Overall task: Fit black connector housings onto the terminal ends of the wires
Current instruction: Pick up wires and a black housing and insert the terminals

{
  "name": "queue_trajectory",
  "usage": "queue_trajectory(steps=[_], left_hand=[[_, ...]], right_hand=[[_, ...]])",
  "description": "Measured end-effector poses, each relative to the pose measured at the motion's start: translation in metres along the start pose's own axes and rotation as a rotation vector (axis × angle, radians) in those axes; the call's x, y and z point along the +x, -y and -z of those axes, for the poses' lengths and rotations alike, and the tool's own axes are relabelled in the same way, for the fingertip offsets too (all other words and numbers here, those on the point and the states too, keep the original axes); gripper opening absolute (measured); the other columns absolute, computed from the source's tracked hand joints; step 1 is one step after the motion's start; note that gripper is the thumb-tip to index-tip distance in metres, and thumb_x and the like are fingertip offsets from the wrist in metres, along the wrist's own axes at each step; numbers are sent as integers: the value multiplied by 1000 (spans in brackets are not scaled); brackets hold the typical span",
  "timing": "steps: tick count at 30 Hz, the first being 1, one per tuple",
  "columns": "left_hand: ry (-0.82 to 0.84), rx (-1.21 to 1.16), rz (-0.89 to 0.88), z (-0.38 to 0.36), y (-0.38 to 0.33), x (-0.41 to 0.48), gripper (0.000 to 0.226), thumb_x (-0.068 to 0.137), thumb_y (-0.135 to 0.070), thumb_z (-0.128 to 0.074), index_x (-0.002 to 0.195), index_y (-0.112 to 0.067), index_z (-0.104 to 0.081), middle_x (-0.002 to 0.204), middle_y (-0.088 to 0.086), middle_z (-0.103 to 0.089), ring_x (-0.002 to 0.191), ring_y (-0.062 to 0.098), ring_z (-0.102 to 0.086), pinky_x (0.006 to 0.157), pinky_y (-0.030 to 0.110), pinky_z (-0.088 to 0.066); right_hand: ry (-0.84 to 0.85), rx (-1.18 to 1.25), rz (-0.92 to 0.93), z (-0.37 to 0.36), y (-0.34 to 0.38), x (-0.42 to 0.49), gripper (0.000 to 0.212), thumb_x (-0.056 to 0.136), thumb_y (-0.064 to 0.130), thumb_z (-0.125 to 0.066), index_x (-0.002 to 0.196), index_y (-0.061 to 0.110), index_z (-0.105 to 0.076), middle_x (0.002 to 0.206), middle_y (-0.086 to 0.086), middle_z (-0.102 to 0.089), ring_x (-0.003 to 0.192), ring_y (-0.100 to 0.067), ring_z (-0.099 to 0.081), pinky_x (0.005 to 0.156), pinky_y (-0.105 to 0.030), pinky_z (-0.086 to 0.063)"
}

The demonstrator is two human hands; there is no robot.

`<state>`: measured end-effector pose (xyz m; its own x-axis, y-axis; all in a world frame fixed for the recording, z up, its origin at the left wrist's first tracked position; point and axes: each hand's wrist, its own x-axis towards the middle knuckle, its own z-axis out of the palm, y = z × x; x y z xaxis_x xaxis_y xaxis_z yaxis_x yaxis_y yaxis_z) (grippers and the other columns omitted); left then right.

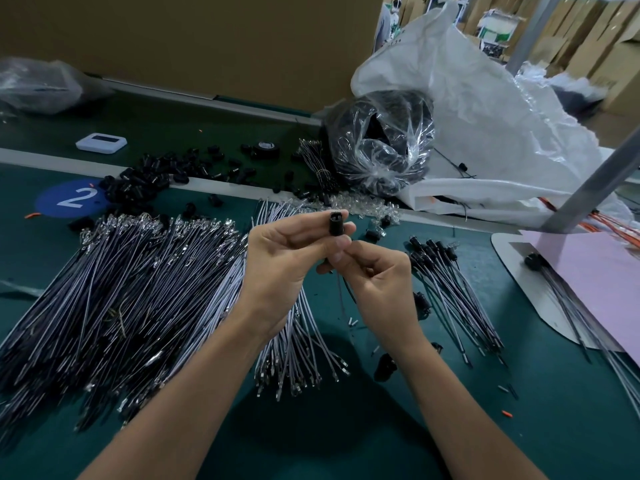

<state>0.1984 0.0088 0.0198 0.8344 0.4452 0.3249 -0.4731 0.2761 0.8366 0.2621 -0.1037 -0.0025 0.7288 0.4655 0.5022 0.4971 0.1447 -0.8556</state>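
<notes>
Black plastic is my focus in the head view. One black connector housing [337, 221] stands upright between the thumb and fingertips of my left hand [287, 251], raised above the green table [554, 410] near mid-frame. Just beneath it, my right hand [377, 275] has thumb and forefinger pinched narrow on a thin wire [343, 296], whose tail hangs toward the mat. The terminal end is hidden behind the fingers, so I cannot tell whether it has entered the housing.

I judge this to be the insertion step. The next move calls for lining the terminal up with the housing's lower opening and pushing straight in until it seats, with the left grip steady.

For room, the bare wires [138, 271] fan out on the left and run under my left forearm. The finished leads [446, 271] lie just right of my right hand. Loose housings [156, 174] are scattered along the far rail, well apart from the hands. A pink sheet [588, 282] and a slanted metal post [585, 192] crowd the right side. The open mat lies between my forearms and toward the near right.
</notes>
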Motion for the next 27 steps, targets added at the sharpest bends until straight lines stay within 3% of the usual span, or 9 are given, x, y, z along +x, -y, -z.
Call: queue_trajectory(steps=[3,6,9,12,14,16,20,25,27], left_hand=[[-21,-32,-3,0,-1,-1,25,64,-7,-76,88,-13,-79,85,10,-76,74,16,-71,56,23,-51],[-39,-47,17,-2,-1,-3,23,65,-11,-77,88,-15,-79,86,11,-76,76,18,-71,58,27,-49],[-67,-66,36,-2,-2,-4,26,63,-19,-79,89,-17,-79,85,10,-76,79,20,-71,71,36,-47],[-79,-86,35,-2,-5,-2,26,59,-22,-80,85,-18,-79,82,9,-76,78,21,-72,73,36,-49],[-68,-102,35,-1,-8,2,23,62,-18,-78,85,-16,-78,81,9,-76,76,20,-72,68,30,-55],[-94,-179,73,7,-12,7,21,69,-13,-74,90,-12,-75,82,8,-76,68,17,-72,61,25,-57],[-206,-278,227,29,-13,15,12,72,-12,-70,82,-13,-76,76,2,-74,43,2,-55,39,12,-41],[-180,61,439,35,-3,19,32,63,-10,-75,94,-3,-72,85,12,-75,39,11,-57,41,18,-49],[-129,162,490,37,1,18,37,62,-11,-76,98,-4,-71,89,12,-76,44,14,-62,46,21,-53]], right_hand=[[-31,-41,42,-4,-1,-2,13,88,14,-65,84,6,-75,73,-2,-73,68,-23,-70,66,-50,-57],[-37,-57,67,-6,-4,-4,14,89,13,-65,85,3,-75,73,-5,-73,67,-25,-70,64,-53,-56],[-39,-88,106,-9,-3,-5,15,90,10,-65,85,0,-74,74,-6,-74,68,-20,-71,64,-43,-58],[-54,-147,156,-12,-1,-5,16,90,11,-65,86,-1,-74,74,-2,-74,64,-7,-69,59,-22,-53],[-37,-177,160,-11,0,-6,19,92,16,-65,87,1,-74,71,3,-72,59,-1,-64,56,-14,-46],[4,-144,119,-7,3,-6,28,95,28,-61,82,7,-73,65,4,-69,51,-3,-58,49,-19,-42],[-162,-31,-28,10,6,4,57,99,48,-40,76,7,-72,59,-1,-68,48,-3,-56,47,-13,-38],[-303,-398,-173,33,-11,15,26,101,18,-52,90,10,-73,65,6,-69,45,0,-54,42,-10,-36],[-253,-550,-205,34,-17,17,18,98,7,-55,100,12,-72,75,9,-69,59,1,-62,54,-18,-52]])
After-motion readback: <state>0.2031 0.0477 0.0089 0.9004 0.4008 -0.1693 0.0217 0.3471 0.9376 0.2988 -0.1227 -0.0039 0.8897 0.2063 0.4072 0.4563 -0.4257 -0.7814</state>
